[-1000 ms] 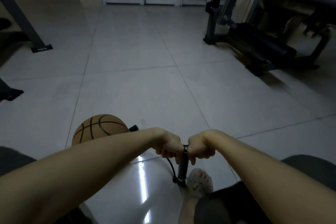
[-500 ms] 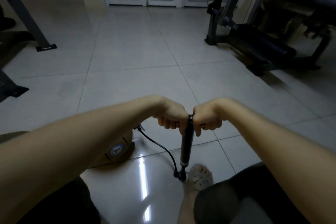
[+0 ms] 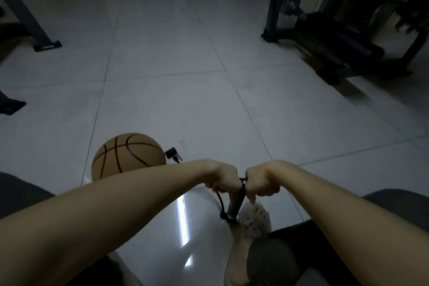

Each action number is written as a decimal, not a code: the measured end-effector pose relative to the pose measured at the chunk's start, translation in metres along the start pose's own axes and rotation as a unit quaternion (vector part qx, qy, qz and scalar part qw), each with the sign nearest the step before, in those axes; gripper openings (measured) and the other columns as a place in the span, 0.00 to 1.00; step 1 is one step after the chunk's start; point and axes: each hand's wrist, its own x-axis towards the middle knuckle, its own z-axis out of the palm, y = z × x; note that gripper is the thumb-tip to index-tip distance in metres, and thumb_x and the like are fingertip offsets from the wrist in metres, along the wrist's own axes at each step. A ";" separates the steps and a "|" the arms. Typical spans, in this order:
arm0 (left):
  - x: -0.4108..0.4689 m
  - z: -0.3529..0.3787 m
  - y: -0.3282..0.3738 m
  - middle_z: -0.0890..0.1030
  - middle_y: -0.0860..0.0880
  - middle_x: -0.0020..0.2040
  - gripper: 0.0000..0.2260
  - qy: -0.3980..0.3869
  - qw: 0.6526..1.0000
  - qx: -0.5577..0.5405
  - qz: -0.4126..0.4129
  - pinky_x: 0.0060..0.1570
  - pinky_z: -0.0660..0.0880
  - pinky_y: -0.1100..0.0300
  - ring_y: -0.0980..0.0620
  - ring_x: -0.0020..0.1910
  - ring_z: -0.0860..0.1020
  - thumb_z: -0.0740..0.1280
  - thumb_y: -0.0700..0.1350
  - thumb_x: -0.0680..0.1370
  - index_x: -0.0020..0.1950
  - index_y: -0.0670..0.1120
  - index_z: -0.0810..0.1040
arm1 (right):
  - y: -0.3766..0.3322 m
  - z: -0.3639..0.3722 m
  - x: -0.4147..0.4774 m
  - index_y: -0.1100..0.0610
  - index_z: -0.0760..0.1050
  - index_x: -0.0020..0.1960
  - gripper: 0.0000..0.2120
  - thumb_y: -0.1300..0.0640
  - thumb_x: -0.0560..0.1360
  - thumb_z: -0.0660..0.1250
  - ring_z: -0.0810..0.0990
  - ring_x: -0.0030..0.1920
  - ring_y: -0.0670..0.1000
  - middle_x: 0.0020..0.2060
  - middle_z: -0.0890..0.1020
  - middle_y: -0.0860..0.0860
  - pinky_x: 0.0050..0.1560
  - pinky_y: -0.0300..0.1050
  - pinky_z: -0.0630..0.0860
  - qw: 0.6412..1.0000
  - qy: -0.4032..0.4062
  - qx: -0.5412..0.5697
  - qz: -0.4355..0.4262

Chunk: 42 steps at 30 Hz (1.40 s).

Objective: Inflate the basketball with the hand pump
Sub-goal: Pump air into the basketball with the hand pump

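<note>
Left hand (image 3: 222,177), right hand (image 3: 261,181) fisted on black pump (image 3: 234,206) handle; orange basketball (image 3: 127,155) round, black-seamed.

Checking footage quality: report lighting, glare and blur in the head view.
Head view: dim overall; a bright glare streak on the floor tiles by the pump; gym equipment dark and blurred; basketball fairly sharp; wide-angle bending at the edges.

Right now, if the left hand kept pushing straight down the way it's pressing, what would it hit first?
Most likely the black pump barrel under the left hand, whose grip is on the handle; below that is the glossy grey tiled floor. Depth is hard to judge.
</note>
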 end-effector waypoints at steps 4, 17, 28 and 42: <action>-0.049 -0.058 0.010 0.64 0.50 0.29 0.15 -0.015 0.999 -0.032 -0.006 0.26 0.56 0.63 0.52 0.25 0.61 0.70 0.41 0.75 0.32 0.48 0.69 | -0.014 -0.048 -0.055 0.59 0.75 0.42 0.06 0.59 0.75 0.71 0.63 0.25 0.49 0.27 0.67 0.51 0.27 0.41 0.60 0.999 0.033 0.017 -0.020; -0.040 -0.061 0.013 0.62 0.51 0.27 0.13 -0.039 0.998 -0.051 -0.002 0.27 0.52 0.62 0.53 0.25 0.58 0.68 0.38 0.75 0.32 0.48 0.70 | -0.003 -0.059 -0.043 0.56 0.71 0.36 0.11 0.63 0.73 0.70 0.61 0.25 0.48 0.26 0.66 0.50 0.28 0.42 0.58 1.000 -0.004 0.004 -0.021; 0.015 0.005 -0.005 0.71 0.46 0.31 0.07 0.005 0.999 -0.046 0.022 0.27 0.63 0.61 0.49 0.27 0.67 0.68 0.42 0.73 0.45 0.40 0.82 | 0.007 -0.002 0.020 0.60 0.77 0.44 0.01 0.63 0.73 0.69 0.63 0.25 0.50 0.27 0.68 0.52 0.29 0.44 0.61 0.999 -0.038 -0.008 -0.007; -0.094 -0.155 0.030 0.57 0.52 0.28 0.20 -0.051 0.997 -0.050 0.036 0.26 0.49 0.60 0.53 0.27 0.52 0.66 0.39 0.78 0.30 0.51 0.63 | -0.014 -0.130 -0.112 0.52 0.63 0.30 0.20 0.62 0.75 0.68 0.54 0.25 0.47 0.26 0.59 0.49 0.27 0.38 0.51 0.995 0.033 0.081 -0.038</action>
